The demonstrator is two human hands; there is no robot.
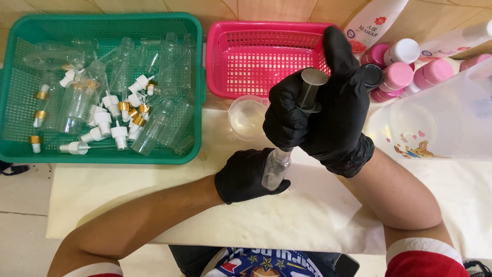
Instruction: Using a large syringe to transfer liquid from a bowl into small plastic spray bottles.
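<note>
Both hands wear black gloves and work over a pale sheet spread on the tabletop point(307, 215). The left hand point(246, 175) rests on the sheet with its fingers point(279, 188) wrapped around a small clear bottle point(275, 169), holding it upright with a slight tilt. The right hand point(323, 120) is directly above, its fingers curled tight around a syringe point(309, 92) with the thumb raised; the syringe points down, its tip meeting the mouth of the bottle. Just beyond the hands, a small clear cup point(247, 117) with liquid in it stands on the sheet in front of a pink basket point(256, 56), which looks bare inside. To the left is a green basket point(15, 92) filled with more clear bottles lying at all angles, mixed with white pump tops, some of them ringed in gold. At the right, a cluster of bottles with pink and white caps point(405, 72) stands near the wall, partly hidden behind the right hand, and a large translucent plastic container point(446, 118) with cartoon pictures on its side sits close to the right forearm.
</note>
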